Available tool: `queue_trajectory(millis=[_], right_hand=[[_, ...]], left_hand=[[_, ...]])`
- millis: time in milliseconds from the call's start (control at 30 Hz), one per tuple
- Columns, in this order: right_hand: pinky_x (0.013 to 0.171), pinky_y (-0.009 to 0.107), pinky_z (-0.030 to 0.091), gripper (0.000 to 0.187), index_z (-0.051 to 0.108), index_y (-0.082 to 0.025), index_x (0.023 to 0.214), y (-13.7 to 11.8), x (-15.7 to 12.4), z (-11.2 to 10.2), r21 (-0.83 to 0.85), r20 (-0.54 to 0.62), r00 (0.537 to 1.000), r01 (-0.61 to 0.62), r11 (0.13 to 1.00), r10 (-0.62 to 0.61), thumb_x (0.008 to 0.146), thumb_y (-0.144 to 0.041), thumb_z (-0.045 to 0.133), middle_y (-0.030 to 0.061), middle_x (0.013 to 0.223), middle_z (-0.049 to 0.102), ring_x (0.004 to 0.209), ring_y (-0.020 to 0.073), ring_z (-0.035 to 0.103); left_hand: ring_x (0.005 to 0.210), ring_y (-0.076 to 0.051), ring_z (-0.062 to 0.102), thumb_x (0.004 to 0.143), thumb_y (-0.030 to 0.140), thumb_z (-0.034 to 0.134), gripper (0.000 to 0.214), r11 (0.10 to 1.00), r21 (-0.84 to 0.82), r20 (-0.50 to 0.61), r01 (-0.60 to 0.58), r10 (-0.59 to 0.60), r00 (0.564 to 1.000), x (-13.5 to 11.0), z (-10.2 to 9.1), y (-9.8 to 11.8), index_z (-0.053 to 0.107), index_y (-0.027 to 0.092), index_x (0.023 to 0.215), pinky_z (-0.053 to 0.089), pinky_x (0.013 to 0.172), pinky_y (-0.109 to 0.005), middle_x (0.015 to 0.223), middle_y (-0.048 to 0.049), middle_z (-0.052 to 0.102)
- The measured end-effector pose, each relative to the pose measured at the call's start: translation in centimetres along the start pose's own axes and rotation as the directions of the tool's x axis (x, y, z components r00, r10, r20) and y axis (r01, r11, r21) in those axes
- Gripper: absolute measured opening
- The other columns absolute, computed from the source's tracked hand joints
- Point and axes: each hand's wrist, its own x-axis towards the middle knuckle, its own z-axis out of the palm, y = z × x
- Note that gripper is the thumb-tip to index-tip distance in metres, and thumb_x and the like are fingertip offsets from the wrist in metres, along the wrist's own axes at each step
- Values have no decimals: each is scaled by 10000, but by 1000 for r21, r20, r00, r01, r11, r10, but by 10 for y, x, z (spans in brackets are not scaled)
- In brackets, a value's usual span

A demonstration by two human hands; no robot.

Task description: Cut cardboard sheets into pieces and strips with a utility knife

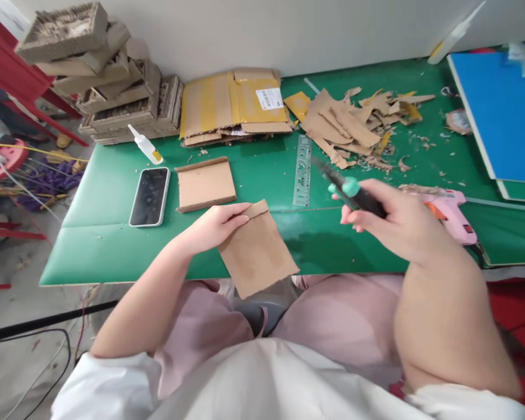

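Note:
My left hand [221,226] is closed on the top edge of a flat brown cardboard piece [260,251], which hangs tilted over the table's front edge. In my right hand [394,219] is a pair of scissors [354,189] with black and teal handles, held above the table with the dark, blurred blades pointing up and left. The scissors and the cardboard piece are apart. A shallow cardboard tray [206,185] with raised strips on two sides lies just beyond my left hand. Behind the scissors' tips lies a clear plastic ruler [303,172].
Cardboard scraps [354,125] are heaped beyond the ruler. A pink glue gun [457,216] lies right of my right hand. A phone [150,196] and a glue bottle [146,146] are at left. Stacked cardboard trays [122,111], a taped box [231,105] and a blue board [503,116] stand farther back.

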Motion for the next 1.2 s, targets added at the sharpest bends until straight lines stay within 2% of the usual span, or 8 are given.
queue_trajectory(millis=[133,267,367,433,533,867,1033,1200], right_hand=[[647,286,451,336,587,-256,1130,18,-12,6,-304,281,953,203,931,-116,897,-440,431,34,982,700,817,200,662],[509,249,323,323,635,-253,1021,19,-10,17,-520,403,899,379,765,-171,922,-412,372,17,764,680,659,167,632],[471,244,203,304,646,-244,905,12,-3,24,-608,461,879,412,679,-122,906,-431,407,0,654,641,589,151,596],[470,244,167,301,643,-240,877,8,1,27,-634,488,870,408,656,-70,901,-433,414,0,653,647,581,146,587],[475,246,147,338,643,-234,875,4,7,29,-666,505,863,384,640,7,909,-444,381,11,673,665,572,138,572],[486,265,145,363,633,-252,903,4,15,31,-678,557,825,381,629,100,915,-468,341,13,742,689,606,169,595],[482,271,155,370,633,-262,915,11,12,33,-674,546,832,366,641,99,910,-485,338,9,750,691,600,180,594],[480,273,162,421,636,-250,876,18,8,35,-635,512,859,355,686,29,910,-507,305,19,712,677,540,156,549]], left_hand=[[1072,-209,589,920,440,392,432,996,83,208,-10,-7,978,4,5,-6,556,230,1261,445,880,-277,1258,-8,616],[985,-179,614,934,398,366,420,989,136,340,-62,12,940,7,7,-6,495,274,1314,445,789,-249,1213,-1,637],[824,-140,626,946,382,338,431,986,147,380,-82,21,925,8,7,-7,414,327,1366,429,689,-224,1082,19,680],[845,-135,623,948,376,338,422,983,151,384,-103,38,923,9,8,-8,418,343,1361,424,704,-218,1132,25,664],[954,-146,614,948,371,345,417,978,167,388,-128,54,920,10,9,-8,426,356,1358,423,771,-218,1281,41,592],[1009,-141,607,948,388,344,425,972,205,409,-118,25,912,14,8,-5,420,365,1366,431,798,-210,1325,65,563],[1013,-149,605,948,390,339,429,970,214,418,-113,13,908,14,8,-4,418,363,1369,433,812,-220,1338,62,551],[969,-148,615,941,386,349,432,971,215,404,-103,7,915,14,8,-3,436,353,1363,430,838,-226,1300,53,585]])
